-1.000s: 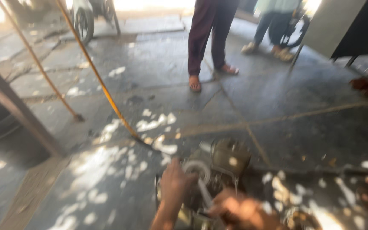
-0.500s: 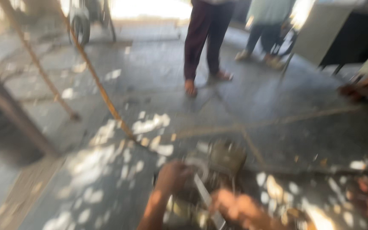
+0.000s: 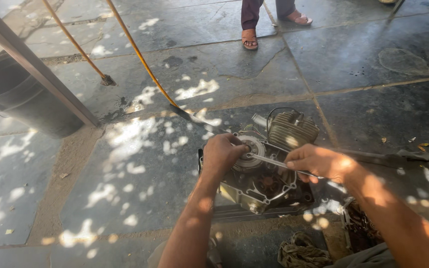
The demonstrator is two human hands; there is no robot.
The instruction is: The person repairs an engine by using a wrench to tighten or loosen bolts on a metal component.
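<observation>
View has dropped onto the grey metal engine block (image 3: 269, 168) at lower centre since a second ago: left hand (image 3: 223, 155) gripping its round silver flywheel (image 3: 248, 150), right hand (image 3: 316, 162) closing around a slim steel wrench (image 3: 274, 161).

Both forearms bare, reaching forward and down. Left hand (image 3: 222, 155) knuckles up, fingers curled in a loose grip. Right hand (image 3: 316, 163) closed in a fist, thumb on top, wrist angled inward toward left.

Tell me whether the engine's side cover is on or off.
Off: the engine lies on the floor with its round rotor and inner casing cavity exposed.
</observation>
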